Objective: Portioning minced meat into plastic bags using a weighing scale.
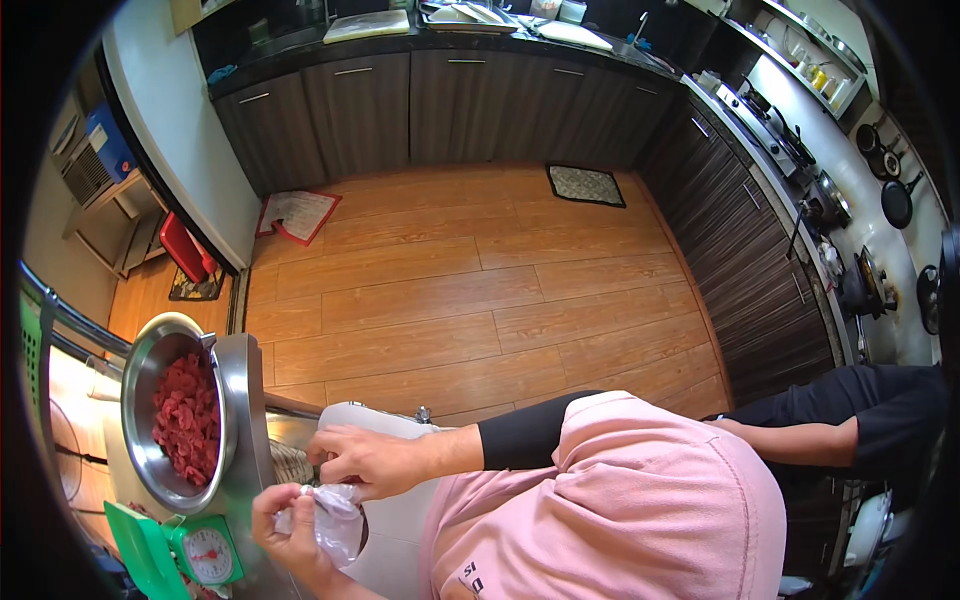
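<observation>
My left hand (367,457) reaches in from the right in a black sleeve, its fingers bent near the top of a clear plastic bag (337,529). My right hand, if it is the lower one, cannot be told for sure; the lower hand (289,525) pinches the bag's gathered neck between thumb and fingers. A large steel bowl (139,442) with pieces of raw red meat (187,420) stands left of the hands on a steel table. Below it is a green kitchen scale (204,551) with a round dial and a green pan (139,551).
Beyond the wooden floor (480,300) run dark cabinets (465,112) under a counter with cutting boards (367,26). Gas burners (765,127) and pans line the right counter. Floor mats (585,186) lie by the cabinets. Another person's arm (795,442) shows at the right.
</observation>
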Demonstrator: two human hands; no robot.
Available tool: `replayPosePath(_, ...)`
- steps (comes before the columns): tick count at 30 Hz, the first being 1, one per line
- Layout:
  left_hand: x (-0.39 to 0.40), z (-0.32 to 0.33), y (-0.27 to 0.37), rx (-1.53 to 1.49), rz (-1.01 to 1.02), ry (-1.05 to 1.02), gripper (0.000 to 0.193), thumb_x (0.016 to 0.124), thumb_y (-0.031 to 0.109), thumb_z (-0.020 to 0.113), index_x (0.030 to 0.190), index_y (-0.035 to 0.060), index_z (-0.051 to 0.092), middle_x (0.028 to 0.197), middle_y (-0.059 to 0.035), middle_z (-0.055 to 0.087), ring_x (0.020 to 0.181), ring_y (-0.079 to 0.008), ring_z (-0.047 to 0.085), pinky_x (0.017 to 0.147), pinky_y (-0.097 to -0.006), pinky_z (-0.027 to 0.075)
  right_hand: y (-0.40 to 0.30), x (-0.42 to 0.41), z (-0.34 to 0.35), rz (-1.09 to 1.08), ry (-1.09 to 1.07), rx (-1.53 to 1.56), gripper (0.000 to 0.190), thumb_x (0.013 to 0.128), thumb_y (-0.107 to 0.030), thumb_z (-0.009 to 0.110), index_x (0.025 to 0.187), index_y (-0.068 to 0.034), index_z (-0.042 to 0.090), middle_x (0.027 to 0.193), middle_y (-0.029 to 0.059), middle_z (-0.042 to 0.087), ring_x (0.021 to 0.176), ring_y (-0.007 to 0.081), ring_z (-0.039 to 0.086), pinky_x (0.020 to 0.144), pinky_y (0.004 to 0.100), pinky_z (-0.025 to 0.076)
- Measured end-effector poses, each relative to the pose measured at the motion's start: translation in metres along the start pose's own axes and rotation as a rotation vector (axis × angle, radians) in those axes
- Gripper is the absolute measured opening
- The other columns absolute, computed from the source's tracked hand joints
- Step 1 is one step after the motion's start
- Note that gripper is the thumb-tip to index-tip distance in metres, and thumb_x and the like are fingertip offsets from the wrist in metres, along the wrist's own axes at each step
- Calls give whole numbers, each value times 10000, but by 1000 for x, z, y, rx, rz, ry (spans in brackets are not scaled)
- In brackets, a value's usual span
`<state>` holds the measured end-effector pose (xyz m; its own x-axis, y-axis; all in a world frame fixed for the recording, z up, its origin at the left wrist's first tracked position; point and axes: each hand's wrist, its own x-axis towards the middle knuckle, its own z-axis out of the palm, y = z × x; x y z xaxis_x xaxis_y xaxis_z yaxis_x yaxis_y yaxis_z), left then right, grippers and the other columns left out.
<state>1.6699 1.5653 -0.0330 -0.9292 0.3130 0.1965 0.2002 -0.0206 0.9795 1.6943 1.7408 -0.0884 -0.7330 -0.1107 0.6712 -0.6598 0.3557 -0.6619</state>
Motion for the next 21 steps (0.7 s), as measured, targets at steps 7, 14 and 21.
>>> replayPosePath(7,1,-5,6,-5,-155,-116,231,727,-42,633,941,25,578,818,-69,585,718,-120,487,690,-207,406,2,-9,4,122,-177,34,103,705,-43,647,693,-62,546,818,40,509,736,229,494,635,341,414)
replayPosePath(14,-4,-4,-11,-133,-175,-175,235,722,-31,660,941,15,590,813,-68,585,712,-125,484,688,-208,403,5,-14,-1,281,-254,172,82,740,-31,621,702,-76,563,738,19,500,736,211,483,720,341,391)
replayPosePath(21,-5,2,2,-197,-28,-204,234,737,17,691,954,10,605,819,-77,601,716,-135,495,690,-226,409,-3,6,-16,-77,-36,-88,86,753,5,601,714,-62,565,723,32,496,653,237,471,644,332,407)
